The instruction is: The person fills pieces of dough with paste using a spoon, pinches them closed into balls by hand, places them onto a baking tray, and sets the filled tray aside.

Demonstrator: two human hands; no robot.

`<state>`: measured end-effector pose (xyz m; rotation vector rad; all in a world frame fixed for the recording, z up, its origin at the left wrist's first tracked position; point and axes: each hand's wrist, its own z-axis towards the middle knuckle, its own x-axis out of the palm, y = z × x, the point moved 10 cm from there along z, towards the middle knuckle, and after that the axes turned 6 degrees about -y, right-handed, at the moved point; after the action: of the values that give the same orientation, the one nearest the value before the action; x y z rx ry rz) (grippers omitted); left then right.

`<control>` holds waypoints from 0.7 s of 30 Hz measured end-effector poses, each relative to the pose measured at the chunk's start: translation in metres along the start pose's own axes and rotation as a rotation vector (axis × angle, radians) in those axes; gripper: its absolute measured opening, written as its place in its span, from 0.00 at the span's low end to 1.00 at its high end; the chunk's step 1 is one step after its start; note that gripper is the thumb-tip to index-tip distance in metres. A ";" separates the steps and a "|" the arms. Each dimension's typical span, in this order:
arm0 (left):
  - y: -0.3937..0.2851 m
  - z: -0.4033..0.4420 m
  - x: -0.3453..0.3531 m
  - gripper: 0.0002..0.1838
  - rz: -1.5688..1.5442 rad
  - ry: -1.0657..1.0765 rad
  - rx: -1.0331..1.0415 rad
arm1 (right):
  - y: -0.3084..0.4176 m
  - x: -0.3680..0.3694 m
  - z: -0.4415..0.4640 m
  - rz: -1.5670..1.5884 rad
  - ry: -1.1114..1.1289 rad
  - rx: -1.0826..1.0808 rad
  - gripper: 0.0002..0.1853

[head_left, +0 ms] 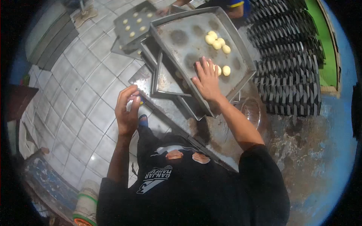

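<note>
My right hand (208,83) lies palm down with its fingers spread, inside a deep metal tray (188,56). It covers part of a small cluster of pale yellow dough balls, and one dough ball (226,71) shows just right of the fingers. Farther up the same tray lie several more dough balls (217,44). My left hand (127,107) is raised left of the trays, near the worktable's edge (162,113). Its fingers are curled toward the thumb; whatever they hold, if anything, is hidden.
Beneath the deep tray sit other metal trays (166,77), stacked askew. Another person's hand (163,12) is near a flat tray (132,24) of spaced dough balls. Dark stacked pans (290,75) stand at right. A white-and-green container (86,201) stands on the tiled floor (88,94).
</note>
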<state>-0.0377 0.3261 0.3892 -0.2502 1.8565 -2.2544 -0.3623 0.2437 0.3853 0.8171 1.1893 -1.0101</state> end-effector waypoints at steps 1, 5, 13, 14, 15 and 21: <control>0.005 0.000 0.006 0.17 0.013 0.033 -0.017 | -0.008 0.002 -0.003 0.043 -0.021 0.000 0.36; -0.010 0.006 0.023 0.17 -0.004 0.090 -0.078 | -0.049 0.003 0.002 0.997 0.236 0.354 0.39; -0.058 -0.017 0.064 0.13 0.028 0.145 0.137 | -0.043 -0.041 0.040 -0.196 0.090 0.055 0.08; -0.063 -0.023 0.072 0.13 0.098 0.171 0.168 | -0.021 -0.054 0.040 -0.271 -0.114 -0.113 0.06; -0.065 -0.030 0.079 0.12 0.051 0.171 0.127 | 0.010 -0.079 0.036 -0.194 -0.166 -0.141 0.06; -0.088 -0.090 0.132 0.15 -0.480 -0.159 -0.126 | 0.096 -0.177 -0.087 0.630 -0.546 -0.028 0.11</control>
<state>-0.1932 0.3919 0.4584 -0.9584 2.0190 -2.3080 -0.3148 0.3908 0.5406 0.7563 0.4282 -0.6238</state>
